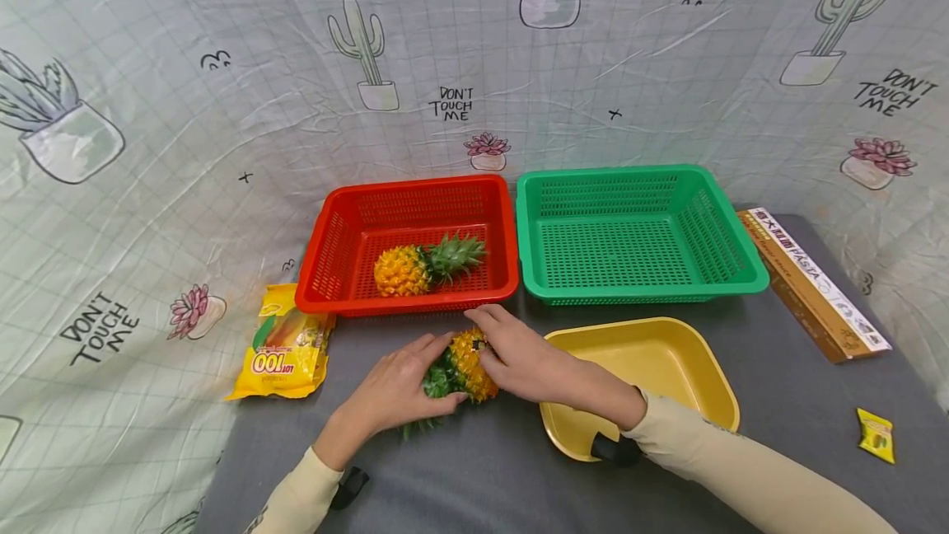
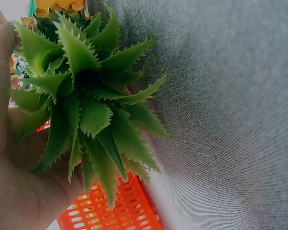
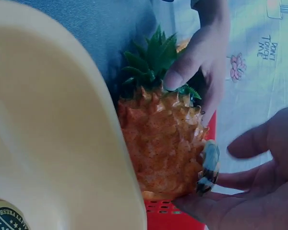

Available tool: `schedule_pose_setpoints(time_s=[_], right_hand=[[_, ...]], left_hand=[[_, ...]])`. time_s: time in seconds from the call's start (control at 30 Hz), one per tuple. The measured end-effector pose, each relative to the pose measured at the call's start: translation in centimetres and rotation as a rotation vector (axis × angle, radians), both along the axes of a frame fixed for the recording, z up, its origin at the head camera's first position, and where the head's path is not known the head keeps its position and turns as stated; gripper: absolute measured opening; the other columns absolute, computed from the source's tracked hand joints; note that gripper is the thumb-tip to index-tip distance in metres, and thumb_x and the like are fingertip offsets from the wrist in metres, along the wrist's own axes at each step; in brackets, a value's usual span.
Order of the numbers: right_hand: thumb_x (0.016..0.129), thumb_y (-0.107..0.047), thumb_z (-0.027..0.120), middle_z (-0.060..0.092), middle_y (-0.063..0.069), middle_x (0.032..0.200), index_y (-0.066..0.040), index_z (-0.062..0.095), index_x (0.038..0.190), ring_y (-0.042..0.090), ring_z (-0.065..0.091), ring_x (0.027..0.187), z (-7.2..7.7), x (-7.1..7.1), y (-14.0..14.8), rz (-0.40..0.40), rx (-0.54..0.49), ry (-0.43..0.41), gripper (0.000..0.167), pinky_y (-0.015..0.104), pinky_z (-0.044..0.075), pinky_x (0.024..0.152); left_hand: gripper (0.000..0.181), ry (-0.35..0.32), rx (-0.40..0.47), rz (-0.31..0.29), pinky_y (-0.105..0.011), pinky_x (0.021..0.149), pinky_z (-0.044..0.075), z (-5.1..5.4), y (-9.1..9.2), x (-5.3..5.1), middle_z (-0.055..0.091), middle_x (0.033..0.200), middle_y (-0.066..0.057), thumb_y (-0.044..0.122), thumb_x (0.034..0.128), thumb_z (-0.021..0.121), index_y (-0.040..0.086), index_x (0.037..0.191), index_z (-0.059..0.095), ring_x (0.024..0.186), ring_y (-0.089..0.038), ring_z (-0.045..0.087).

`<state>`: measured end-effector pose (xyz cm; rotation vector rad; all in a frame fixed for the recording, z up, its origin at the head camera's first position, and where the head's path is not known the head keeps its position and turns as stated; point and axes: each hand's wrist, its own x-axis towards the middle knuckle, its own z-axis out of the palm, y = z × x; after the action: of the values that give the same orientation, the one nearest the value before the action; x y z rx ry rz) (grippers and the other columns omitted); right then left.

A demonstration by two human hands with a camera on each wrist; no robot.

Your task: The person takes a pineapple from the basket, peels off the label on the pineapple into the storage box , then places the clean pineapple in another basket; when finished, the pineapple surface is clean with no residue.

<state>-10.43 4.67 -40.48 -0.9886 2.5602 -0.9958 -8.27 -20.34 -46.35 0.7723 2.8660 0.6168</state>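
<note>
A pineapple (image 1: 474, 365) is on the grey table in front of the red basket, its leafy crown (image 2: 91, 105) pointing left. My left hand (image 1: 400, 386) grips it where crown meets body, thumb (image 3: 177, 79) on the near side and other fingers behind. Over the body's far right side is my right hand (image 1: 522, 357). In the right wrist view its fingertips (image 3: 187, 203) touch the body while another digit stands apart. A small bluish and dark striped thing (image 3: 210, 165) sits against the pineapple's side; its kind is unclear. Another pineapple (image 1: 404, 270) lies in the red basket (image 1: 315, 287).
To the right of the red basket stands a green basket (image 1: 749, 270). A yellow tub (image 1: 715, 377) lies under my right forearm. A yellow snack bag (image 1: 285, 344) is at left, a long pasta box (image 1: 811, 287) at right. A small yellow packet (image 1: 876, 435) lies near the right edge.
</note>
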Motion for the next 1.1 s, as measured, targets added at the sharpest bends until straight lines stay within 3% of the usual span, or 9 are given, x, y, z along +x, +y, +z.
schedule_pose_setpoints(time_s=[0.13, 0.37, 0.6, 0.73, 0.9, 1.1], right_hand=[[0.103, 0.002, 0.057, 0.051, 0.025, 0.147, 0.011, 0.051, 0.147, 0.034, 0.061, 0.125, -0.1, -0.1, 0.1, -0.021, -0.002, 0.055, 0.045, 0.046, 0.052, 0.101], [0.101, -0.004, 0.067, 0.058, 0.02, 0.137, 0.007, 0.059, 0.137, 0.03, 0.063, 0.117, -0.5, -0.4, 0.5, -0.077, 0.001, 0.081, 0.039, 0.045, 0.054, 0.097], [0.094, -0.023, 0.083, 0.057, 0.006, 0.099, -0.004, 0.064, 0.112, 0.02, 0.054, 0.087, -0.6, -0.6, 1.3, -0.192, 0.019, 0.131, 0.032, 0.038, 0.05, 0.076], [0.091, -0.03, 0.086, 0.055, 0.0, 0.085, -0.008, 0.061, 0.104, 0.013, 0.05, 0.072, -0.6, -0.8, 1.7, -0.229, 0.026, 0.104, 0.036, 0.032, 0.046, 0.064], [0.09, -0.035, 0.087, 0.055, -0.007, 0.074, -0.012, 0.058, 0.099, 0.008, 0.05, 0.059, -0.6, -0.9, 2.0, -0.244, 0.009, 0.052, 0.038, 0.028, 0.044, 0.056], [0.094, -0.025, 0.084, 0.057, -0.01, 0.071, -0.012, 0.06, 0.095, 0.004, 0.051, 0.058, -0.8, -0.9, 2.3, -0.221, -0.072, 0.1, 0.027, 0.028, 0.045, 0.055]], left_hand=[[0.087, -0.012, 0.008, 0.001, -0.057, 0.092, 0.055, 0.0, 0.0, 0.0, 0.061, 0.142, -0.011, 0.066, 0.0881, 0.074, 0.023, 0.16, 0.049, 0.118, -0.033, 0.066], [0.087, -0.021, 0.005, 0.007, -0.058, 0.091, 0.055, 0.1, 0.1, 0.0, 0.06, 0.143, -0.011, 0.067, 0.0883, 0.073, 0.024, 0.16, 0.048, 0.119, -0.033, 0.065], [0.089, -0.021, -0.014, 0.019, -0.06, 0.093, 0.054, 0.2, 0.1, 0.0, 0.06, 0.144, -0.012, 0.068, 0.0877, 0.073, 0.023, 0.16, 0.048, 0.122, -0.034, 0.064], [0.089, -0.026, -0.018, 0.019, -0.06, 0.095, 0.053, 0.3, 0.1, 0.0, 0.06, 0.144, -0.012, 0.068, 0.0876, 0.073, 0.022, 0.16, 0.049, 0.122, -0.034, 0.064], [0.088, -0.034, -0.014, 0.021, -0.06, 0.096, 0.052, 0.3, 0.0, 0.0, 0.059, 0.145, -0.012, 0.069, 0.0879, 0.072, 0.024, 0.16, 0.048, 0.125, -0.035, 0.063], [0.087, -0.023, -0.006, 0.007, -0.058, 0.094, 0.054, 0.1, 0.0, -0.1, 0.061, 0.142, -0.009, 0.068, 0.0884, 0.072, 0.024, 0.16, 0.049, 0.121, -0.032, 0.064]])
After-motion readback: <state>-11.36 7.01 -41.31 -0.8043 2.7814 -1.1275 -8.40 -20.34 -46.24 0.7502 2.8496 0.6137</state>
